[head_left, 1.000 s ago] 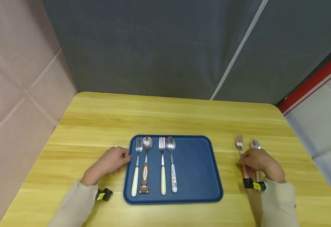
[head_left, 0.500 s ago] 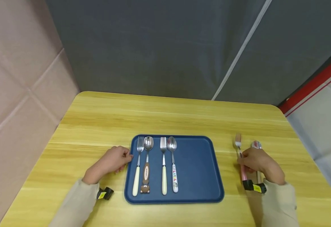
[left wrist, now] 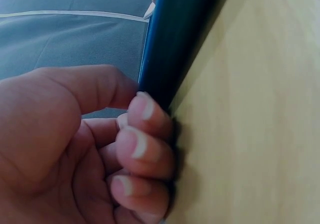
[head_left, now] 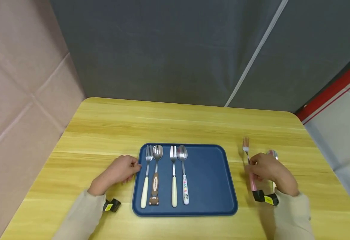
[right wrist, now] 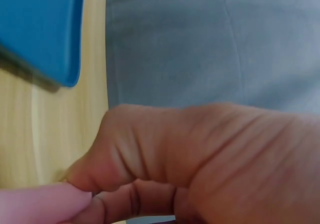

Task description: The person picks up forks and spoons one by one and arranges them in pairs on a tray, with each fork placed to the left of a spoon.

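A dark blue tray (head_left: 211, 180) lies on the table. On its left half, two forks, a brown bear-handled spoon (head_left: 155, 183) and a spoon with a patterned white handle (head_left: 185, 188) stand in a row, handles toward me. My left hand (head_left: 116, 171) holds the tray's left rim; the left wrist view shows thumb and curled fingertips meeting at the tray edge (left wrist: 172, 34). To the right of the tray, my right hand (head_left: 268, 170) pinches a pink-handled fork (head_left: 252, 183), tines pointing away. Another spoon (head_left: 272, 153) lies partly hidden beneath that hand.
The yellow wood-grain table (head_left: 169, 120) carries everything. A grey curtain (head_left: 151, 53) hangs behind its far edge, and a pinkish tiled wall (head_left: 22, 83) rises on the left. Bare tray surface lies right of the patterned spoon.
My right hand has shifted left with the pink-handled fork, away from the spoon beside it. My left hand stays at the tray's rim.
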### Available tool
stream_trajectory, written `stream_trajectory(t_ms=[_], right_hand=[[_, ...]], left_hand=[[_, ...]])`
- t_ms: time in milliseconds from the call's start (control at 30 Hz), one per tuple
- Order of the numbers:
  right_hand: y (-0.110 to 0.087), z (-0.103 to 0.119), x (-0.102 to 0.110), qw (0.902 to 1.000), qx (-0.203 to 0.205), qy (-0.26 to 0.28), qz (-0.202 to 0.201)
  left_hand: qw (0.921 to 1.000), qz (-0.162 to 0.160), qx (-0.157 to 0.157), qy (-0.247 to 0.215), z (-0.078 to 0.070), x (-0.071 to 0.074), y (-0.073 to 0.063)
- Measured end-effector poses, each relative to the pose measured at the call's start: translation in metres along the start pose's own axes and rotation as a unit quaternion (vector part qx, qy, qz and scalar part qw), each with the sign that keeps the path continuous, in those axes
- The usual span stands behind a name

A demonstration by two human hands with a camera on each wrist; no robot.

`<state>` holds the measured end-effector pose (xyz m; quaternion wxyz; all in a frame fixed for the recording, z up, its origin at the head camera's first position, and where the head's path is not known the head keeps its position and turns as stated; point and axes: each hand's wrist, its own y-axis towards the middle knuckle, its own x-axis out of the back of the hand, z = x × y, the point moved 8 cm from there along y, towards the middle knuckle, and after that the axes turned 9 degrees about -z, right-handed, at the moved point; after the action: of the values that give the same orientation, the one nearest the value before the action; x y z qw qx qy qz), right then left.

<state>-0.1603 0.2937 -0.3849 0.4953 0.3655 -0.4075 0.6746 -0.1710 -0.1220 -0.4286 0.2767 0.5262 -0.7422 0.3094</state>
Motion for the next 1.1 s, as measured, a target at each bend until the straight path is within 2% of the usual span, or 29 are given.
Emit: stream_trajectory(t_ms=[100,200,367,733,1100], right_hand=[[0.002,0.009,0.001,1.0000,-0.003,-0.003,-0.002],[0.003,0.017,-0.004,0.9996,-0.019,0.014,0.013],[0.007,0.028,-0.013,0.9993,-0.022,0.016,0.024],[0.015,0.052,-0.019,0.9999,0.011,0.009,-0.006],[0.020,0.070,-0.028,0.9998,0.012,0.001,-0.019]], left_hand=[[1.0000,-0.001,-0.006,0.004,0.000,0.000,0.000],[1.0000,-0.002,-0.004,0.005,0.000,-0.001,0.000],[1.0000,-0.002,-0.004,0.004,0.000,-0.001,0.001],[0.9999,-0.003,-0.006,0.009,0.001,-0.001,0.001],[0.9999,-0.004,-0.008,0.009,0.000,0.000,0.001]])
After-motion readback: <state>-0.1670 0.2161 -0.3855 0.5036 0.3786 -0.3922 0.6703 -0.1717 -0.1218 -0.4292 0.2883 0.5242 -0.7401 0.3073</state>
